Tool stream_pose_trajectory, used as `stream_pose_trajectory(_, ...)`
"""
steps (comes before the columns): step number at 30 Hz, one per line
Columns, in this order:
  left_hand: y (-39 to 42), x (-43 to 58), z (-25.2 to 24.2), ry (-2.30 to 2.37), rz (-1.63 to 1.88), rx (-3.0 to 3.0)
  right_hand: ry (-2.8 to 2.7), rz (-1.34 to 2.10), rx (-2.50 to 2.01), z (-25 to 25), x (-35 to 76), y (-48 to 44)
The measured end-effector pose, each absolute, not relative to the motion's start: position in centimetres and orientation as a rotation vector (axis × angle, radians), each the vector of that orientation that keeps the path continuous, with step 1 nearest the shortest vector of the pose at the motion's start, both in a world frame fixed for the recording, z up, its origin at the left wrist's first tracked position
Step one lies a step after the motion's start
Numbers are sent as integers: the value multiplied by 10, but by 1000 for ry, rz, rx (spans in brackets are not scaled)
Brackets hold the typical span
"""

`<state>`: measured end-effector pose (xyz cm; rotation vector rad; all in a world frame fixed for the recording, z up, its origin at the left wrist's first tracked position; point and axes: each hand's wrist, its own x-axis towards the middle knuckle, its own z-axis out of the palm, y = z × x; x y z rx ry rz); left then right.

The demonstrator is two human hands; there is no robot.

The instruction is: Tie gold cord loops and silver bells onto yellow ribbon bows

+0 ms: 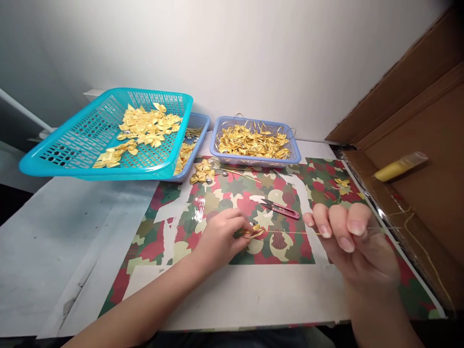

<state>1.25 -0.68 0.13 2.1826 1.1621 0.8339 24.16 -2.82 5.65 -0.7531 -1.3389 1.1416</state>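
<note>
My left hand pinches a small gold bow piece with looped gold cord, low over the patterned sheet. From that piece a thin yellow thread runs taut to the right. My right hand is raised at the right with its fingers curled round the thread; a fine, faint line sticks out past the fingers on the right, too thin to make out. Pink-handled thread snips lie on the sheet between and beyond the hands.
A turquoise basket of yellow bows overlaps a blue basket at the left. Another blue basket holds gold bows at the back. Loose bows lie before them. A cardboard wall with a yellow tube stands right.
</note>
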Motion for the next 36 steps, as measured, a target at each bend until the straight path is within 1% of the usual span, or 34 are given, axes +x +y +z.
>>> stream_pose_trajectory(4, -5, 12, -8, 972, 1004, 2271, -1275, 1218, -642, 57, 242, -27)
stream_pose_trajectory(6, -4, 12, -11, 881, 1019, 2274, -1259, 1263, -587, 58, 242, -28)
stream_pose_trajectory(9, -4, 13, -12, 865, 941, 2205, -1253, 1297, -547, 59, 243, -29)
stream_pose_trajectory(15, -7, 18, -2, 1069, 743, 1923, -1223, 1240, -501, 62, 238, -38)
stream_pose_trajectory(19, -7, 20, 3, 1150, 679, 1522, -1157, 1277, -524, 65, 230, -48)
stream_pose_trajectory(23, -1, 20, 3, 1158, 805, 1026, -1136, 1478, -491, 64, 220, -57)
stream_pose_trajectory(29, 7, 20, 2, 1114, 935, 659, -972, 1900, -381, 42, 204, -60)
stream_pose_trajectory(32, 9, 17, 4, 1049, 942, 490, -897, 2044, -536, 31, 199, -56)
stream_pose_trajectory(36, 11, 10, 11, 974, 964, 423, -834, 2060, -762, 25, 203, -41)
